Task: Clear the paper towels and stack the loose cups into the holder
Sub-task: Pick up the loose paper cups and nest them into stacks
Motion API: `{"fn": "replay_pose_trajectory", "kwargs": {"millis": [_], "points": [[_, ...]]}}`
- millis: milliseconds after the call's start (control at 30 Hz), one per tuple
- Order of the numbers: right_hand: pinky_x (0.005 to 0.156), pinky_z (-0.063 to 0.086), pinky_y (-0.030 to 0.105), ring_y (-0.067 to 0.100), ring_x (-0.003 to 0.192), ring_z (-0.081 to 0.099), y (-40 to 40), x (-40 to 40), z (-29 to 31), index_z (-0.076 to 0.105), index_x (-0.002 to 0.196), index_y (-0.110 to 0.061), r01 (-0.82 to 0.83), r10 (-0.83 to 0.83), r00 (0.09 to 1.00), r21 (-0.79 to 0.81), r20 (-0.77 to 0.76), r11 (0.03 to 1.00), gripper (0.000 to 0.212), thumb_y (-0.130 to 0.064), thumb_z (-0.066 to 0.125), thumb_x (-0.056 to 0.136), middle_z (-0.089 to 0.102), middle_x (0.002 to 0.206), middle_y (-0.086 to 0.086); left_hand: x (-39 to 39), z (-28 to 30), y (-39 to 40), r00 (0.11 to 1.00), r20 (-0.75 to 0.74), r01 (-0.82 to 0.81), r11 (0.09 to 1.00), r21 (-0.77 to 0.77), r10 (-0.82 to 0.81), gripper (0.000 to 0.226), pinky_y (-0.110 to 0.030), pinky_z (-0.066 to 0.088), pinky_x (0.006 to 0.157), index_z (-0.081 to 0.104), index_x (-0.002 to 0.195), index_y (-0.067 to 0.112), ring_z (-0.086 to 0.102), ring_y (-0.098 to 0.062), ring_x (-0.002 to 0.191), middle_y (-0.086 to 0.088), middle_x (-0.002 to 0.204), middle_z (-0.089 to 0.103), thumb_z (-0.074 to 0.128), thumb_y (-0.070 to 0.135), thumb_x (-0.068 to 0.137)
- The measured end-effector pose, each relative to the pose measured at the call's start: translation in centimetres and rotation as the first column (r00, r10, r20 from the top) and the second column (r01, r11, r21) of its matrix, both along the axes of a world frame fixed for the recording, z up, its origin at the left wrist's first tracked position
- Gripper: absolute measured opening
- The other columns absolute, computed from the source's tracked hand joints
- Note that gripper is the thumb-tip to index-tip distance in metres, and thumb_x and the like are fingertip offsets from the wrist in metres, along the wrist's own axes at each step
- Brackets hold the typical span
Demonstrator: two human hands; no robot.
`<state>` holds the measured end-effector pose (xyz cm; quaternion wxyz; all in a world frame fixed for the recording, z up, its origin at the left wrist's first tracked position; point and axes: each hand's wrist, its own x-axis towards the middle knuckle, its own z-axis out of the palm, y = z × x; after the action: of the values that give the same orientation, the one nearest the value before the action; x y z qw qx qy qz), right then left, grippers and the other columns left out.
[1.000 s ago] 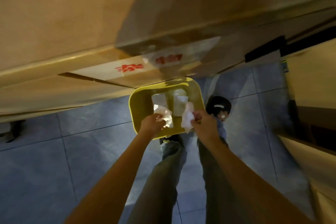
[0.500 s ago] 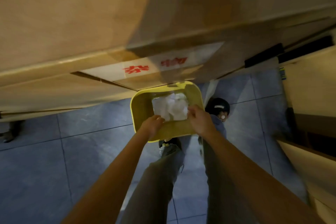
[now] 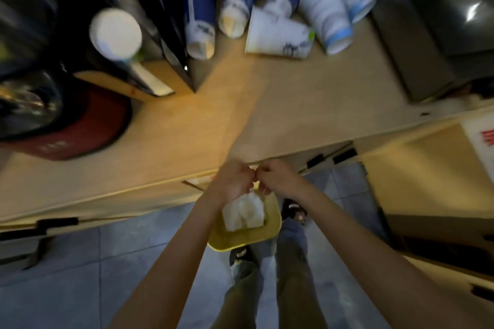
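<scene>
White paper towels [image 3: 243,212] lie crumpled in a yellow bin [image 3: 246,239] on the floor below the counter edge. My left hand [image 3: 234,180] and my right hand [image 3: 278,177] hover just above the bin, fingertips meeting, fingers curled, with nothing visible in them. On the wooden counter [image 3: 267,104] stand blue cup stacks [image 3: 200,13], and loose white cups lie on their sides: one [image 3: 279,33] in the middle, two more [image 3: 327,12] to its right. A black holder [image 3: 165,24] stands at the left, with a white cup [image 3: 116,32] beside it.
A dark red round appliance [image 3: 66,120] sits at the counter's left. A dark box [image 3: 433,21] fills the back right. A cabinet [image 3: 427,176] with a red-printed label stands at the right. My legs and shoes are on the grey tile floor [image 3: 80,275].
Both hands let the paper towels drop into the yellow bin and rose above it. The view tilted up, and the counter with the cups came into sight.
</scene>
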<state>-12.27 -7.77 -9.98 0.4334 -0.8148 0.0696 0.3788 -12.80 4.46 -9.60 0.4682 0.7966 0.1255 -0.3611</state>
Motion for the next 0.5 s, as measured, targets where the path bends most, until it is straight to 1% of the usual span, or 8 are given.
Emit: {"fn": "replay_pose_trajectory", "kwargs": {"millis": [33, 100, 133, 200, 233, 400, 467, 500], "points": [[0.053, 0.044, 0.024, 0.009, 0.045, 0.052, -0.2, 0.6, 1.7, 0.056, 0.065, -0.009, 0.000, 0.000, 0.999, 0.000, 0.039, 1.000, 0.023, -0.007, 0.047, 0.086, 0.054, 0.055, 0.007, 0.5, 1.6, 0.1, 0.999, 0.033, 0.000, 1.000, 0.009, -0.001, 0.030, -0.019, 0.042, 0.049, 0.054, 0.060, 0.015, 0.053, -0.012, 0.055, -0.001, 0.059, 0.057, 0.043, 0.012, 0.088], [0.051, 0.045, 0.017, 0.006, 0.044, 0.052, -0.5, 1.8, 5.1, 0.056, 0.059, -0.014, -0.004, 0.005, 0.994, -0.009, 0.110, 1.000, 0.028, -0.009, 0.048, 0.085, 0.057, 0.053, 0.002, 1.6, 4.7, 0.1, 0.995, 0.101, 0.020, 0.999, 0.027, -0.023, 0.029, -0.018, 0.046, 0.051, 0.056, 0.063, 0.014, 0.058, -0.016, 0.060, -0.003, 0.064, 0.061, 0.043, 0.014, 0.089], [0.049, 0.044, 0.015, 0.006, 0.046, 0.053, -0.7, 2.5, 6.8, 0.056, 0.058, -0.014, -0.009, 0.010, 0.990, -0.006, 0.140, 1.000, 0.029, -0.009, 0.048, 0.085, 0.057, 0.054, 0.001, 2.4, 6.2, 0.1, 0.988, 0.146, 0.039, 0.998, 0.046, -0.045, 0.027, -0.019, 0.049, 0.058, 0.059, 0.066, 0.012, 0.061, -0.021, 0.066, -0.008, 0.070, 0.066, 0.044, 0.015, 0.088], [0.060, 0.047, 0.025, 0.015, 0.058, 0.056, -1.1, 4.1, 9.4, 0.058, 0.062, -0.011, -0.021, 0.022, 0.976, -0.005, 0.216, 1.000, 0.024, -0.010, 0.049, 0.085, 0.058, 0.059, 0.006, 4.2, 8.7, -0.2, 0.966, 0.249, 0.049, 0.994, 0.094, -0.071, 0.025, -0.035, 0.052, 0.077, 0.063, 0.071, 0.007, 0.064, -0.031, 0.083, -0.019, 0.085, 0.071, 0.046, 0.017, 0.087], [0.067, 0.047, 0.030, 0.019, 0.066, 0.056, -1.4, 5.1, 10.6, 0.059, 0.067, -0.010, -0.024, 0.029, 0.962, -0.020, 0.270, 0.999, 0.020, -0.011, 0.050, 0.084, 0.058, 0.063, 0.007, 5.2, 9.9, -0.4, 0.951, 0.300, 0.043, 0.993, 0.111, -0.074, 0.026, -0.041, 0.050, 0.081, 0.064, 0.074, 0.005, 0.064, -0.033, 0.087, -0.020, 0.089, 0.071, 0.047, 0.019, 0.086], [0.079, 0.048, 0.037, 0.027, 0.082, 0.062, -3.3, 10.2, 14.0, 0.055, 0.072, -0.018, 0.095, -0.073, 0.883, -0.025, 0.464, 0.995, 0.014, -0.018, 0.052, 0.085, 0.061, 0.072, 0.006, 9.9, 13.5, -1.7, 0.860, 0.508, -0.035, 0.988, 0.151, -0.047, 0.019, -0.039, 0.049, 0.077, 0.059, 0.097, 0.010, 0.064, -0.031, 0.089, -0.014, 0.090, 0.068, 0.050, 0.024, 0.089], [0.080, 0.047, 0.037, 0.028, 0.086, 0.062, -4.2, 12.2, 14.2, 0.055, 0.080, -0.017, 0.167, -0.157, 0.857, 0.024, 0.491, 0.986, 0.007, -0.020, 0.053, 0.086, 0.063, 0.081, 0.009, 11.4, 14.1, -2.6, 0.811, 0.582, -0.073, 0.976, 0.206, -0.062, 0.027, -0.034, 0.046, 0.072, 0.053, 0.114, 0.011, 0.063, -0.029, 0.091, -0.010, 0.092, 0.066, 0.051, 0.023, 0.090], [0.080, 0.046, 0.036, 0.026, 0.087, 0.061, -4.7, 13.3, 14.1, 0.055, 0.087, -0.016, 0.200, -0.194, 0.844, 0.041, 0.499, 0.979, 0.005, -0.021, 0.053, 0.088, 0.063, 0.086, 0.009, 12.2, 14.2, -3.2, 0.783, 0.617, -0.095, 0.966, 0.240, -0.076, 0.032, -0.032, 0.043, 0.072, 0.049, 0.119, 0.011, 0.062, -0.028, 0.095, -0.010, 0.100, 0.065, 0.052, 0.023, 0.090]]}}
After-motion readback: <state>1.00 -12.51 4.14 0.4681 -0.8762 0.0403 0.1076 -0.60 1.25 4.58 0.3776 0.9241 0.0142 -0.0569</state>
